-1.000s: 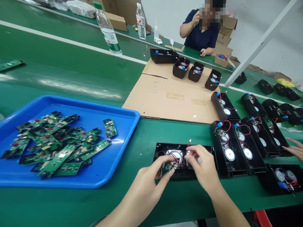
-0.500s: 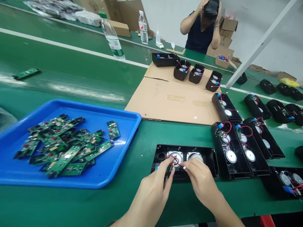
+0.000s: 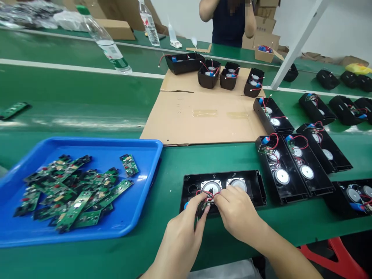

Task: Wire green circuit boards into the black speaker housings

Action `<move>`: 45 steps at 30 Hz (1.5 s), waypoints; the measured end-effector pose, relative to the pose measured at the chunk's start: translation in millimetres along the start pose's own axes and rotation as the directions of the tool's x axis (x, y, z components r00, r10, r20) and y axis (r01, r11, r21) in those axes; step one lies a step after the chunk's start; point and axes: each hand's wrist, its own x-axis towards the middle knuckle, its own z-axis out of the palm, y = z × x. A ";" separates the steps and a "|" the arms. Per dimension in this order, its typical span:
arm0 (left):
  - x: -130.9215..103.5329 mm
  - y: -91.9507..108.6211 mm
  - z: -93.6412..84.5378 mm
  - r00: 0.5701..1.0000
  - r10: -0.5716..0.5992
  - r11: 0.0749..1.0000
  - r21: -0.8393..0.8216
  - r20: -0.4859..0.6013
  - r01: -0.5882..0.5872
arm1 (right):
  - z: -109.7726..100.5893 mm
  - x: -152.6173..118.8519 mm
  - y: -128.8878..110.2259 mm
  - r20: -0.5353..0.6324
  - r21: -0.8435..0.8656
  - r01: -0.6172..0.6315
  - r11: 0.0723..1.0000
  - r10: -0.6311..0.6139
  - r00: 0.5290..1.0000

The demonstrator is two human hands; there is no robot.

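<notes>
A black speaker housing (image 3: 255,186) lies lengthwise before me, with two round speakers (image 3: 211,186) in it. My left hand (image 3: 184,223) pinches a small circuit board (image 3: 202,206) between thumb and fingers above the housing's left part. Red and black wires (image 3: 200,191) loop around the board. My right hand (image 3: 236,211) has its thumb and fingertips pinched on a wire plug right beside the board; the fingers mostly cover the plug. At the housing's left end, a blue part (image 3: 186,205) shows partly behind my left hand.
On the left, a blue tray (image 3: 151,162) holds a heap of circuit boards (image 3: 72,193). Several open housings (image 3: 281,178) with speakers and wires stand to the right. A cardboard sheet (image 3: 203,128) lies beyond. Bottles (image 3: 109,48) stand farther back, near another person (image 3: 228,23) across the bench.
My right hand has moved left, bringing the wire plug up to the circuit board in my left hand. The view has shifted; the person opposite appears lower-cropped at the top edge.
</notes>
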 end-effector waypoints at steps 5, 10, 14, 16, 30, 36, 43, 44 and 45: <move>0.8 0.6 -3.5 0.995 -0.060 0.997 -0.051 0.077 0.064 | -4.2 -2.2 0.6 0.064 -0.038 0.015 0.999 -0.012 0.998; 0.1 2.9 -4.7 0.989 -0.103 0.992 -0.055 0.110 0.110 | -7.1 -2.8 3.3 0.127 -0.064 0.029 0.998 -0.021 0.992; -0.5 4.4 -3.8 0.993 -0.068 0.998 -0.007 0.094 0.069 | -7.8 0.5 1.7 0.159 -0.091 0.087 0.992 -0.071 0.985; -0.3 4.5 -4.0 0.995 -0.037 0.999 0.019 0.093 0.035 | -7.5 2.0 0.1 0.139 -0.123 0.115 0.986 -0.097 0.985; 4.6 7.6 -5.6 0.988 0.004 0.986 -0.167 0.153 0.022 | -5.3 -8.4 10.5 0.004 0.126 -0.088 0.988 0.088 0.996; 2.5 5.6 -4.1 0.988 -0.001 0.979 -0.200 0.156 0.033 | -6.2 -5.4 11.2 0.113 0.161 -0.123 0.979 0.106 0.988; -0.3 5.6 -0.5 0.973 -0.156 0.970 -0.161 0.169 0.183 | -45.7 -15.1 27.8 0.169 0.124 -0.129 0.984 0.107 0.980; 0.1 5.0 -0.4 0.970 -0.180 0.965 -0.161 0.163 0.206 | -50.2 -15.3 32.5 0.176 0.071 -0.119 0.990 0.105 0.979; 1.3 4.2 -0.4 0.967 -0.201 0.959 -0.170 0.154 0.226 | -52.9 -14.5 36.8 0.208 0.007 -0.097 0.995 0.094 0.974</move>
